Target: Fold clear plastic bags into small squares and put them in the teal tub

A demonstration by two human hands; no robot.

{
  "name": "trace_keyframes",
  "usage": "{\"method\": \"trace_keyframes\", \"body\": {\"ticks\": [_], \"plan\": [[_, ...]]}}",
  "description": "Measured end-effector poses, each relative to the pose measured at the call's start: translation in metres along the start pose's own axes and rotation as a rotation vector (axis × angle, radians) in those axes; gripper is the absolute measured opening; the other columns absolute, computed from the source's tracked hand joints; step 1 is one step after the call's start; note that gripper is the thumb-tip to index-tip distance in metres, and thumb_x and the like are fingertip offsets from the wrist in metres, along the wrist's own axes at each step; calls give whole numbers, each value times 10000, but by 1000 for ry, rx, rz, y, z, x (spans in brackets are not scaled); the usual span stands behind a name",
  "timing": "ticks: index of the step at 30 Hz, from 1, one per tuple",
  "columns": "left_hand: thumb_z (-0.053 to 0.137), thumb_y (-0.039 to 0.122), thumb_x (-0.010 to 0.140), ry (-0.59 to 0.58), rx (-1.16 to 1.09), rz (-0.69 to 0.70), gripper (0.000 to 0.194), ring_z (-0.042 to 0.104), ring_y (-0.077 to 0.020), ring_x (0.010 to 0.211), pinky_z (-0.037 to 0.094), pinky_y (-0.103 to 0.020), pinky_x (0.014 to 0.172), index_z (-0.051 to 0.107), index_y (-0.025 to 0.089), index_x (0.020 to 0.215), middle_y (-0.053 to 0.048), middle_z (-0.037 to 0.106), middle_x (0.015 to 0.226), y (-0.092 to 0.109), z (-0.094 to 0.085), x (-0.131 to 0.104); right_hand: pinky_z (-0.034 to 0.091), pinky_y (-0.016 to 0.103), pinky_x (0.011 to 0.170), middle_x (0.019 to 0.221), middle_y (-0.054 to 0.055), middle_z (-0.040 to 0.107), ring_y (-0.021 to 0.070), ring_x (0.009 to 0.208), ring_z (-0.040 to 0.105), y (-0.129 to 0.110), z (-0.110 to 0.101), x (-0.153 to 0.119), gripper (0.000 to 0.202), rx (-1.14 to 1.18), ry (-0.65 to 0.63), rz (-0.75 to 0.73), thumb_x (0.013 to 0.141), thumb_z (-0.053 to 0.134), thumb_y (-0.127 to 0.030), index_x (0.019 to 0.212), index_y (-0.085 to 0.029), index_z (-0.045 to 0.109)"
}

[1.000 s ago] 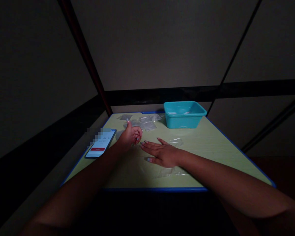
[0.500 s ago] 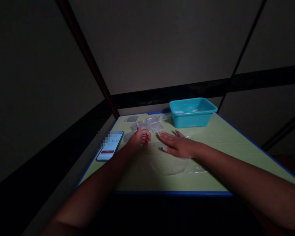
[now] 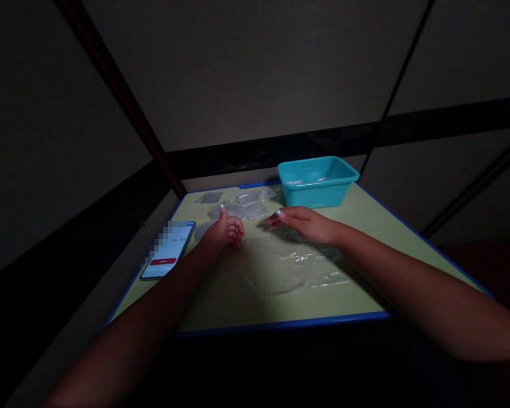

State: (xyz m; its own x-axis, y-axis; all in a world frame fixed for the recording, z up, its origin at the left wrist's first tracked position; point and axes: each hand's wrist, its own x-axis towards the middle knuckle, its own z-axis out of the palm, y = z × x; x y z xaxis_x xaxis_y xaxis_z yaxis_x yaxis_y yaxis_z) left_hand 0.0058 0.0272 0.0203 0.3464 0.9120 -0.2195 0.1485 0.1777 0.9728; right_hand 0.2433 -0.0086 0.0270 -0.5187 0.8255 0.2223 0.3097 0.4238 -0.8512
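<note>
One pale-yellow rectangular bench (image 3: 357, 212) with a blue edge carries a turquoise rectangular plastic basin (image 3: 317, 196) at its far side and a clear, flat, wrinkled plastic sheet (image 3: 280, 266) on its near half, the sheet's long axis seemingly running left to right. My right grip (image 3: 304, 222), the nearer by my judgement, is above the sheet's far side with fingers bent, the sheet lying towards me, and I cannot tell whether it pinches anything. My left grip (image 3: 226, 231), half curled, thumb apart, visibly holding nothing, is by the far left corner, near small flat clear packets (image 3: 255, 209).
</note>
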Motion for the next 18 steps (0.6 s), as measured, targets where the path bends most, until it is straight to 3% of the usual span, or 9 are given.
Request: {"method": "trace_keyframes", "body": {"ticks": [3,6,10,14,18], "plan": [[94,690,894,2,-71,57,776,474,-106,388,375,-212,400,547,151,569,-28,525,489,1,-2,-2,524,319,684,779,76,675,160,688,627,10,2,5,567,206,-36,59,833,516,-645,956,-115,676],[76,689,894,-43,-174,57,774,537,-138,458,433,-245,469,560,149,624,-53,573,540,2,-4,-4,508,259,564,695,32,642,119,567,609,17,7,6,380,405,-146,200,926,497,-458,942,-110,649],[70,677,900,-126,-286,-59,755,666,-239,717,510,-369,721,583,133,794,-140,683,743,1,-6,-3,521,236,560,698,48,664,122,570,649,17,9,7,290,511,-170,341,984,398,-253,917,-92,630],[69,672,897,-176,-397,-118,733,649,-325,986,436,-492,913,544,120,982,-223,686,968,1,-10,-2,549,262,590,805,96,701,155,647,689,10,3,7,355,657,-128,342,1006,307,-270,985,-92,613],[37,677,885,-291,-452,-182,748,618,-357,1077,371,-532,970,464,115,1132,-267,634,1127,2,-14,-2,571,303,629,855,125,710,190,731,709,8,3,6,409,745,-190,394,1015,243,-312,1037,-95,589]]}}
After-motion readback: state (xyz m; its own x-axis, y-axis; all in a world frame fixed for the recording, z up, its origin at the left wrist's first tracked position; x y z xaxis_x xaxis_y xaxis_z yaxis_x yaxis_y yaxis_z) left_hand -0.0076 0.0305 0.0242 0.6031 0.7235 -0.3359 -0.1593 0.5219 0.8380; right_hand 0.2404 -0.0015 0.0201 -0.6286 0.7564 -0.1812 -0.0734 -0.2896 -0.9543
